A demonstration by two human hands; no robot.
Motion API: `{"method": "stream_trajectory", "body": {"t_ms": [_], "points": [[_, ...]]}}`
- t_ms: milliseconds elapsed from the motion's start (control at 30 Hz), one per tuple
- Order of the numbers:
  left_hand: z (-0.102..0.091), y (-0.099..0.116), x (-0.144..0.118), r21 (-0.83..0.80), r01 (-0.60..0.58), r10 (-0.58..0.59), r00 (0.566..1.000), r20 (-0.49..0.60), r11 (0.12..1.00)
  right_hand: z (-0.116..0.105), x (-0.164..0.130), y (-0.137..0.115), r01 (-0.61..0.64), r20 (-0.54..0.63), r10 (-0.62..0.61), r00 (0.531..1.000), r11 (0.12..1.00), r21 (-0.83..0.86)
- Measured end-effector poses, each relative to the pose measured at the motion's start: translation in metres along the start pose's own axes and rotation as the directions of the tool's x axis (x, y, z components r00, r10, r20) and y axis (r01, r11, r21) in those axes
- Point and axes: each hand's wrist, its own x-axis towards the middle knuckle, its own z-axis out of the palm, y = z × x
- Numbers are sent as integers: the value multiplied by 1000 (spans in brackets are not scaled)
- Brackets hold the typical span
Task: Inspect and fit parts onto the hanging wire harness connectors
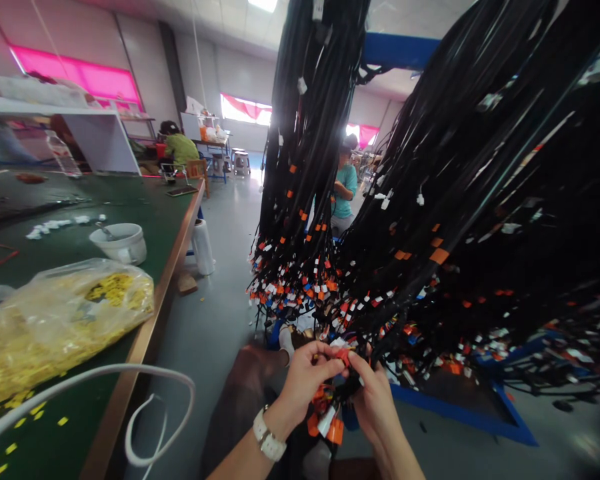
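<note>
Both my hands meet low in the middle of the view. My left hand [304, 380], with a white wristwatch on its wrist, pinches a small red connector [342, 355] at the end of a black wire harness. My right hand [375, 400] grips the same connector bunch from the right. More orange and white connectors [330, 427] dangle below my fingers. The wires belong to a big hanging bundle of black harnesses [430, 220] with many orange, white and red tags.
A green worktable [145, 220] runs along the left, bearing a plastic bag of yellow parts [65, 313], a white bowl [120, 241] and a white cable [145, 407]. A blue rack frame [460, 413] lies low right. Two people work farther back [344, 190].
</note>
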Motion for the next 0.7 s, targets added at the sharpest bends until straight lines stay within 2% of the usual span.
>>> {"method": "stream_trajectory", "body": {"t_ms": [133,267,433,700], "points": [[0,2,-1,-40,1,3,996,87,999,1,-2,0,-1,29,1,1000,1000,2],[3,5,-3,39,-59,52,984,171,997,0,-3,-1,-9,12,8,1000,1000,14],[5,4,-4,190,-179,141,970,200,965,-3,-4,-2,-9,7,9,1000,1000,10],[7,0,-7,300,-247,197,962,189,921,-4,-5,-2,-3,15,3,1000,1000,9]]}}
